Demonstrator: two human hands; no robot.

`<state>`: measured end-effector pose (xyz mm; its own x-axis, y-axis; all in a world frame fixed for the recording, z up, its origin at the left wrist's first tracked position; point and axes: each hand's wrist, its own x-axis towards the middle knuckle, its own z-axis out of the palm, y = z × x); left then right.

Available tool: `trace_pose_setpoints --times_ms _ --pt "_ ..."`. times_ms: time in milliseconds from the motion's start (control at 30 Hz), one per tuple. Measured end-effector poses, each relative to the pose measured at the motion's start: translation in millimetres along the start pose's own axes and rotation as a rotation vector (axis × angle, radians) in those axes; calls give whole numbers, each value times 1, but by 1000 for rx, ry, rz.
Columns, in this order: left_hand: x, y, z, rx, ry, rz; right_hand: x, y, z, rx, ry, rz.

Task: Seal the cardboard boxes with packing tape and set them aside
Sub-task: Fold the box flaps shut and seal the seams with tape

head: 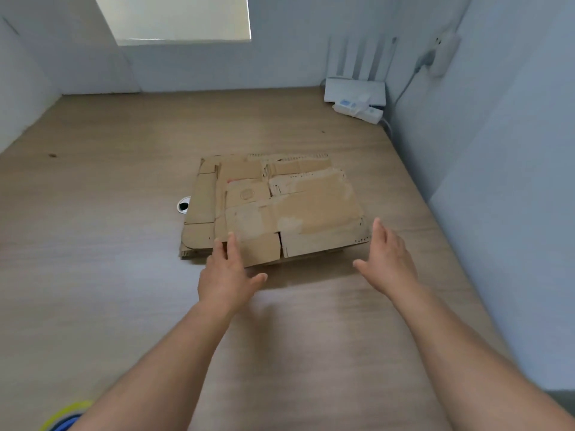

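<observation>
A stack of flattened brown cardboard boxes [273, 206] lies in the middle of the wooden table [93, 213]. The sheets are worn, with pale torn patches and loose flaps. My left hand [228, 275] reaches to the stack's near left corner, its straight fingertips over the cardboard edge. My right hand [387, 262] hovers with fingers straight just off the near right corner, apart from the cardboard. Neither hand holds anything. At the bottom left corner of the view a yellow and blue rounded object [63, 418] shows partly; what it is cannot be told.
A white router with upright antennas [354, 88] and a white power strip [357, 112] sit in the far right corner, with a cable up to a wall adapter [443, 54]. A round cable hole [183, 205] lies left of the stack. Walls close in on three sides.
</observation>
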<state>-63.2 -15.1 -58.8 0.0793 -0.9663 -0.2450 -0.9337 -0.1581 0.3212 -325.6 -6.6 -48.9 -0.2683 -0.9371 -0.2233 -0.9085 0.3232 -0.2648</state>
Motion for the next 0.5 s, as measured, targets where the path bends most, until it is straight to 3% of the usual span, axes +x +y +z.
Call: trace_pose_setpoints --times_ms 233,500 --pt "24 13 16 4 -6 -38 28 0 26 96 -55 -15" --pt "-6 8 -13 -256 145 34 -14 -21 30 420 217 -74"
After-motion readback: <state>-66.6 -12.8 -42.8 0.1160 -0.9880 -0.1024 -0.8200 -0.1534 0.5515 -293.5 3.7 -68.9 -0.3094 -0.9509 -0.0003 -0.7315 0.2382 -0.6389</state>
